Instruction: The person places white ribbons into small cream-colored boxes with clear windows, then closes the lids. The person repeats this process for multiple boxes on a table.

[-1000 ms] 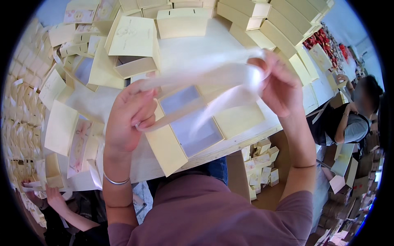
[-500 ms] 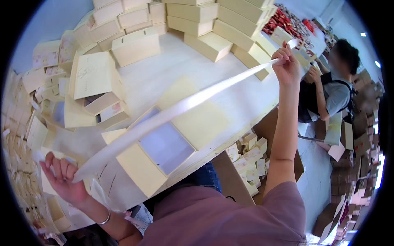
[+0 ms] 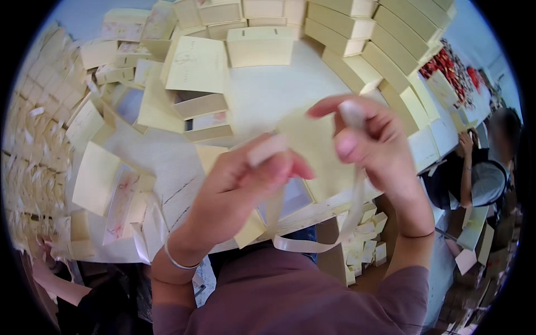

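Observation:
Between my two hands hangs a pale cream ribbon [image 3: 310, 245], looping down in front of my chest. My left hand [image 3: 245, 187] pinches one end between thumb and fingers, the tip showing above the thumb. The other end is held in my right hand [image 3: 371, 137], its fingers curled and slightly blurred. Beneath the hands, at the table's near edge, sits an open cream box [image 3: 296, 201] with a pale lilac inside, largely hidden by my left hand. Cream lid boards spread on either side of it.
Cream boxes [image 3: 259, 47] are stacked at the table's back. Several open boxes [image 3: 106, 190] and a mass of ribbons [image 3: 33, 145] fill the left. Below the table edge, a carton holds small cream boxes [image 3: 368, 240]. A co-worker [image 3: 480, 173] is at right, another person's arm [image 3: 58, 282] lower left.
My hands have come together from far apart, so the taut ribbon now hangs slack in a loop. The view has turned, showing more of the left side and another person's arm.

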`<action>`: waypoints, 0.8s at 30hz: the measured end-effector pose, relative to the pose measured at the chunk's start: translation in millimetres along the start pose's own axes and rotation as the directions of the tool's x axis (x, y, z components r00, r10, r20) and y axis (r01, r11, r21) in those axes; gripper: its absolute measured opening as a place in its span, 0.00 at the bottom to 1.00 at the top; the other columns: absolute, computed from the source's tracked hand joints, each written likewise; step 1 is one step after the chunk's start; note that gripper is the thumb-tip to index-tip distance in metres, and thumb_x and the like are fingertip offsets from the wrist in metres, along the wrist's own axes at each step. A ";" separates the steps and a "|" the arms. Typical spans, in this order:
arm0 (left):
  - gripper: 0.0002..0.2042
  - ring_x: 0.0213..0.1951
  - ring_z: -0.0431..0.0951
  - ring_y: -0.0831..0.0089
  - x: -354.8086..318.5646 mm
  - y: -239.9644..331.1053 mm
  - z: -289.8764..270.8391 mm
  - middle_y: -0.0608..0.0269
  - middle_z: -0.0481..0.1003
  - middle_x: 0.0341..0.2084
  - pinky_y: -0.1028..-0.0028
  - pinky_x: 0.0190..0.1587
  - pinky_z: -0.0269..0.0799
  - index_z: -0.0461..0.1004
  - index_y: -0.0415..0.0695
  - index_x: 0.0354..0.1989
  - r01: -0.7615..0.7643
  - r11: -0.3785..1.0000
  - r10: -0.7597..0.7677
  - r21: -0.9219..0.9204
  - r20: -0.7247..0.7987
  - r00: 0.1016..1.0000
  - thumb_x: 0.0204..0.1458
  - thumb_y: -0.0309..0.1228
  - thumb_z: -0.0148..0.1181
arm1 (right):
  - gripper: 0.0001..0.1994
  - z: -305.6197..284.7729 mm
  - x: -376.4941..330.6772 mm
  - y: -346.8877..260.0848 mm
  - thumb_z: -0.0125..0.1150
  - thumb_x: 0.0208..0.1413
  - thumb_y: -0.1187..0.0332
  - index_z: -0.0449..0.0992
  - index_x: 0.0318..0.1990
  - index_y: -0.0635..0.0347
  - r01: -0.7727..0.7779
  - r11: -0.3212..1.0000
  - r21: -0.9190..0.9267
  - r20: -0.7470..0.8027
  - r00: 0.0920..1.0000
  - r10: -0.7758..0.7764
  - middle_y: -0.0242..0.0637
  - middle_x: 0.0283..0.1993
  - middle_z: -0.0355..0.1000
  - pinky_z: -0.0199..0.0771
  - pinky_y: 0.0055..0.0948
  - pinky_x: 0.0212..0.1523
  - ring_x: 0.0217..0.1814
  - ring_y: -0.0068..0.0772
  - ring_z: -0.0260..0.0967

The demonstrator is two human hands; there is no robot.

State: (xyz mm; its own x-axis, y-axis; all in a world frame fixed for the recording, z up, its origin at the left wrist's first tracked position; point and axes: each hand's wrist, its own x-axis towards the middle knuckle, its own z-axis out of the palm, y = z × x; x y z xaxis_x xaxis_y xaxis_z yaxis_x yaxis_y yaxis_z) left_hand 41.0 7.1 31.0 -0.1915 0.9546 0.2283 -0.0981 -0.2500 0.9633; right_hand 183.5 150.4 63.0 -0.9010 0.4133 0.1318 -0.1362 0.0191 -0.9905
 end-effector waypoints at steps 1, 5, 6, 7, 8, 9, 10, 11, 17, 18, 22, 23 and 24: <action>0.11 0.35 0.66 0.81 2.3 -2.3 3.0 0.66 0.69 0.33 0.81 0.39 0.61 0.67 0.37 0.42 0.046 0.998 -0.046 -0.048 -0.006 0.999 0.56 0.31 0.45 | 0.11 11.8 5.2 4.2 0.60 0.48 0.71 0.72 0.38 0.65 -0.006 0.997 0.080 0.046 0.999 0.003 0.29 0.30 0.70 0.62 0.13 0.28 0.27 0.12 0.63; 0.14 0.36 0.65 0.85 5.0 -20.7 0.3 0.69 0.69 0.34 0.83 0.40 0.61 0.65 0.37 0.47 0.083 0.993 -0.084 -0.085 -0.006 0.996 0.56 0.32 0.46 | 0.06 26.1 18.6 27.3 0.58 0.49 0.74 0.73 0.34 0.66 0.123 0.992 -0.012 0.067 0.990 -0.122 0.31 0.30 0.71 0.66 0.17 0.32 0.29 0.16 0.66; 0.14 0.37 0.67 0.83 3.1 -16.4 1.5 0.66 0.69 0.35 0.82 0.41 0.61 0.65 0.38 0.47 0.127 0.990 -0.129 -0.058 -0.046 0.991 0.55 0.31 0.47 | 0.06 25.2 21.4 32.6 0.58 0.49 0.73 0.73 0.33 0.66 0.182 0.980 -0.083 0.070 0.982 -0.177 0.31 0.29 0.71 0.66 0.17 0.32 0.29 0.16 0.66; 0.14 0.38 0.67 0.81 -0.6 -13.8 -2.8 0.65 0.70 0.35 0.81 0.42 0.61 0.65 0.38 0.47 0.034 0.990 -0.020 0.138 -0.101 0.995 0.54 0.30 0.48 | 0.06 23.6 25.5 35.1 0.57 0.48 0.74 0.73 0.34 0.66 0.159 0.984 -0.075 0.042 0.987 -0.156 0.30 0.30 0.71 0.65 0.16 0.32 0.30 0.15 0.65; 0.14 0.38 0.68 0.80 -3.8 -10.4 -10.8 0.63 0.70 0.35 0.80 0.42 0.62 0.65 0.38 0.47 -0.046 0.941 0.093 0.334 -0.126 0.988 0.53 0.28 0.48 | 0.06 19.3 31.3 30.7 0.57 0.48 0.76 0.73 0.35 0.66 0.134 0.989 -0.068 0.010 0.991 -0.134 0.30 0.30 0.70 0.64 0.16 0.32 0.30 0.15 0.65; 0.14 0.39 0.68 0.78 -13.6 -8.4 -18.4 0.62 0.70 0.35 0.79 0.43 0.62 0.65 0.37 0.47 -0.116 0.846 0.209 0.520 -0.125 0.970 0.52 0.27 0.49 | 0.06 17.7 35.4 25.7 0.56 0.48 0.77 0.73 0.35 0.66 0.111 0.992 -0.063 -0.014 0.994 -0.112 0.30 0.30 0.70 0.63 0.15 0.32 0.31 0.14 0.64; 0.13 0.39 0.69 0.76 -22.5 -12.4 -25.8 0.60 0.70 0.35 0.78 0.42 0.62 0.66 0.37 0.45 -0.150 0.817 0.337 0.557 -0.251 0.907 0.51 0.25 0.49 | 0.05 11.6 39.3 25.3 0.55 0.49 0.77 0.73 0.34 0.66 0.140 0.956 -0.257 0.018 0.990 -0.141 0.30 0.29 0.70 0.64 0.16 0.33 0.30 0.15 0.64; 0.12 0.39 0.69 0.74 -35.0 -15.5 -33.8 0.59 0.69 0.36 0.77 0.42 0.63 0.67 0.37 0.43 -0.175 0.781 0.459 0.600 -0.360 0.812 0.49 0.23 0.49 | 0.04 6.0 42.0 29.4 0.53 0.49 0.78 0.72 0.33 0.67 0.169 0.882 -0.439 0.056 0.985 -0.161 0.30 0.28 0.69 0.64 0.17 0.34 0.30 0.15 0.64; 0.09 0.38 0.69 0.76 -87.6 -88.2 -65.5 0.62 0.70 0.32 0.78 0.42 0.63 0.68 0.37 0.37 0.218 0.864 0.157 0.453 -0.655 0.739 0.46 0.20 0.51 | 0.03 28.8 53.1 93.0 0.51 0.38 0.77 0.73 0.21 0.63 0.341 0.374 -0.862 0.439 0.872 0.216 0.45 0.23 0.70 0.69 0.35 0.27 0.27 0.44 0.70; 0.09 0.37 0.69 0.76 -87.3 -96.8 -61.6 0.62 0.71 0.33 0.78 0.42 0.63 0.68 0.37 0.37 0.318 0.843 0.044 0.434 -0.644 0.764 0.45 0.21 0.52 | 0.04 29.4 56.0 100.4 0.51 0.38 0.78 0.73 0.21 0.62 0.389 0.361 -0.847 0.486 0.843 0.231 0.44 0.23 0.70 0.69 0.36 0.28 0.28 0.44 0.70; 0.11 0.38 0.71 0.75 -83.5 -111.0 -60.3 0.60 0.72 0.36 0.77 0.42 0.64 0.69 0.36 0.37 0.414 0.743 -0.127 0.525 -0.497 0.859 0.44 0.23 0.54 | 0.04 30.8 62.0 128.5 0.51 0.35 0.79 0.70 0.15 0.62 0.381 0.428 -0.820 0.464 0.879 0.106 0.45 0.19 0.68 0.65 0.39 0.23 0.24 0.47 0.67; 0.10 0.39 0.71 0.74 -83.8 -114.0 -63.0 0.57 0.72 0.36 0.77 0.42 0.65 0.69 0.37 0.36 0.435 0.738 -0.168 0.516 -0.483 0.859 0.44 0.23 0.54 | 0.04 31.1 63.1 132.5 0.50 0.35 0.79 0.70 0.15 0.62 0.366 0.448 -0.816 0.456 0.883 0.109 0.46 0.19 0.68 0.65 0.39 0.23 0.24 0.47 0.67; 0.09 0.40 0.71 0.73 -84.6 -116.4 -65.5 0.55 0.72 0.37 0.76 0.42 0.65 0.69 0.37 0.35 0.454 0.734 -0.206 0.505 -0.471 0.857 0.44 0.23 0.54 | 0.04 32.2 64.7 133.9 0.50 0.34 0.79 0.70 0.15 0.63 0.353 0.465 -0.812 0.450 0.886 0.112 0.46 0.19 0.68 0.65 0.39 0.23 0.23 0.47 0.67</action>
State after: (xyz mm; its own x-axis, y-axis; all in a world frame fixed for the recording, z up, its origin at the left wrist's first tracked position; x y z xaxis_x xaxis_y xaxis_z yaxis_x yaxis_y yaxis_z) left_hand 4.6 -55.2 -109.6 -0.6044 0.7937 -0.0696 0.3342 0.3319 0.8821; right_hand 93.7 150.4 -59.8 -0.9989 -0.0409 0.0231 -0.0469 0.8939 -0.4458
